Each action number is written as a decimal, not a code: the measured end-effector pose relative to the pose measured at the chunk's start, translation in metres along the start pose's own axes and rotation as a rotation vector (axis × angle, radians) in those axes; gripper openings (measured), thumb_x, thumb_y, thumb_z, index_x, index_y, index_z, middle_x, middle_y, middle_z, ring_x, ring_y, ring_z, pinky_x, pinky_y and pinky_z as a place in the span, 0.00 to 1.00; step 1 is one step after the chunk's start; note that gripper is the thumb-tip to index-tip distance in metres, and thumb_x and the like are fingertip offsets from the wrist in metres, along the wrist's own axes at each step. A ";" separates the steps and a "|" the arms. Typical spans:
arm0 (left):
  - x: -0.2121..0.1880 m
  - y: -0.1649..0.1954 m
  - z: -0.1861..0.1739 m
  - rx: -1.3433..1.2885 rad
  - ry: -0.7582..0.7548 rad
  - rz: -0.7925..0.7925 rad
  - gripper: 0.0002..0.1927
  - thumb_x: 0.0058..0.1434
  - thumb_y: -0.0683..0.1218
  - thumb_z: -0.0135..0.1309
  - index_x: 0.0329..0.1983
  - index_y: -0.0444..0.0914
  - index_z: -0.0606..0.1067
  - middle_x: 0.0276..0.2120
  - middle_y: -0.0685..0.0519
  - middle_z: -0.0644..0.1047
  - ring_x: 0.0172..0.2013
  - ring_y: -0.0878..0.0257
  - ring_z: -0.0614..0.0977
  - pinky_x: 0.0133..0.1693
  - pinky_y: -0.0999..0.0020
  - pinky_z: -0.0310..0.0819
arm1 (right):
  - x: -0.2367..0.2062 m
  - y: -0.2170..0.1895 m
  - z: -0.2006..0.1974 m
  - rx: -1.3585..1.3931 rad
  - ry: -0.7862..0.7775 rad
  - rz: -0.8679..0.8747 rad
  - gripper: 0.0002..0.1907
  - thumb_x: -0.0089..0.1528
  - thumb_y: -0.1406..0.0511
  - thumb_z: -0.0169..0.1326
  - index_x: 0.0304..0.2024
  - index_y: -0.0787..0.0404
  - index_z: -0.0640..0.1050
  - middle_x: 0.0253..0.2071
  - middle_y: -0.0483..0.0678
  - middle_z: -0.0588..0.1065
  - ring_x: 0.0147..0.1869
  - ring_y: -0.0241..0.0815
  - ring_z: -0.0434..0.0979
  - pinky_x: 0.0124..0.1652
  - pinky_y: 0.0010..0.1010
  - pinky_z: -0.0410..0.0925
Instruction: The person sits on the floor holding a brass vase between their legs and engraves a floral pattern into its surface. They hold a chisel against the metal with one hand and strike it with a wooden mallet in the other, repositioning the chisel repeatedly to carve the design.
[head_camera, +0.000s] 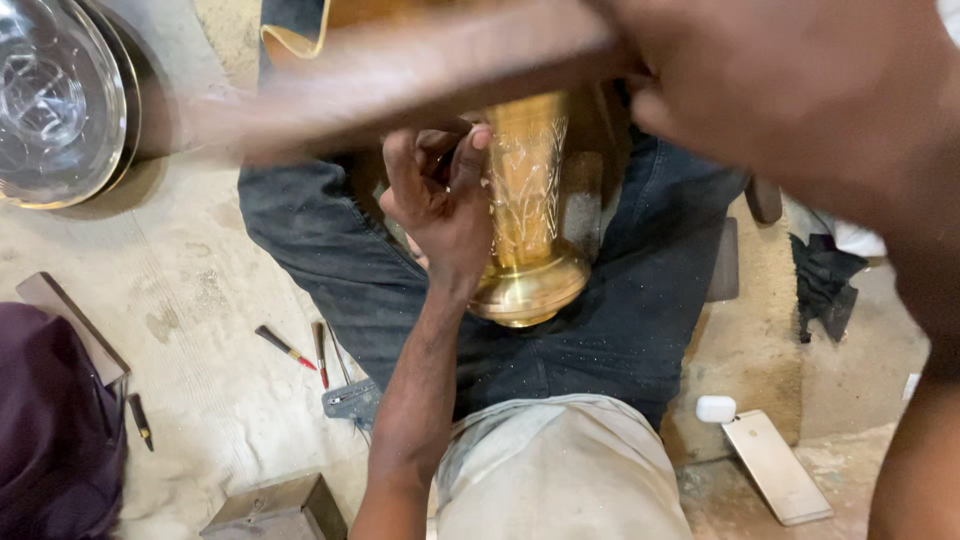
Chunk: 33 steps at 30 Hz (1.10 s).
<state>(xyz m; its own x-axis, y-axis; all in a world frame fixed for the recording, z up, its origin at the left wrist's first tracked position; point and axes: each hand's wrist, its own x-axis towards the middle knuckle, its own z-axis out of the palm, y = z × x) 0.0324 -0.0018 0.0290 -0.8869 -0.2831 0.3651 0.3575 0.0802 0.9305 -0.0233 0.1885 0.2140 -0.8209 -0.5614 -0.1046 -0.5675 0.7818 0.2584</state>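
1. The brass vase (527, 215) lay across the person's lap, on the dark jeans (620, 320), with its rounded base toward the body and its engraved body pointing away. Everything below is placed from this vase.
2. The left hand (440, 205) pressed against the vase's left side, its fingers (400, 165) curled together near the upper engraved part, the thumb touching the metal. Whether a small tool sat inside that curl could not be told.
3. The right hand (800, 80) was above and to the right of the vase, very close to the camera and blurred. Its fingers were wrapped tight around a wooden stick (400, 75) that ran leftward over the vase's far end.
4. Left of the vase, well apart on the sandy floor (200, 300), lay red-tipped hand tools (285, 347) and a small grey metal piece (352, 400).
5. Far to the upper left of the vase stood stacked round metal dishes (60, 100).
6. Below and to the right of the vase, a phone (778, 466) lay on the floor with a small white case (716, 408) touching its top corner.
7. Lower left of the vase sat a grey metal box (275, 510), and beyond it a purple cloth (55, 420).
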 end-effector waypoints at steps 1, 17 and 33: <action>0.000 0.000 0.000 -0.030 -0.006 0.025 0.23 0.74 0.38 0.61 0.66 0.36 0.65 0.39 0.51 0.83 0.38 0.69 0.83 0.41 0.77 0.80 | 0.000 0.000 -0.001 -0.031 0.033 -0.018 0.18 0.58 0.62 0.64 0.50 0.57 0.80 0.28 0.49 0.79 0.27 0.41 0.81 0.31 0.30 0.75; 0.002 -0.003 -0.006 -0.068 -0.029 0.004 0.28 0.71 0.37 0.62 0.71 0.38 0.64 0.40 0.50 0.84 0.39 0.69 0.84 0.42 0.77 0.83 | -0.001 -0.004 -0.012 -0.177 0.127 -0.068 0.17 0.57 0.63 0.62 0.49 0.58 0.83 0.27 0.48 0.79 0.25 0.38 0.80 0.26 0.28 0.73; 0.004 -0.003 -0.008 -0.055 -0.052 -0.032 0.26 0.71 0.36 0.62 0.69 0.38 0.67 0.37 0.52 0.81 0.38 0.71 0.82 0.40 0.79 0.79 | -0.004 0.017 0.021 0.294 -0.034 0.040 0.13 0.58 0.63 0.62 0.43 0.61 0.84 0.24 0.51 0.78 0.22 0.41 0.78 0.24 0.30 0.73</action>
<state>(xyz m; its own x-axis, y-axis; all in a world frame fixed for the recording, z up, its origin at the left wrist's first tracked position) 0.0297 -0.0108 0.0279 -0.9115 -0.2342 0.3380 0.3433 0.0194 0.9390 -0.0310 0.2091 0.1989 -0.8421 -0.5226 -0.1334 -0.5243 0.8512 -0.0254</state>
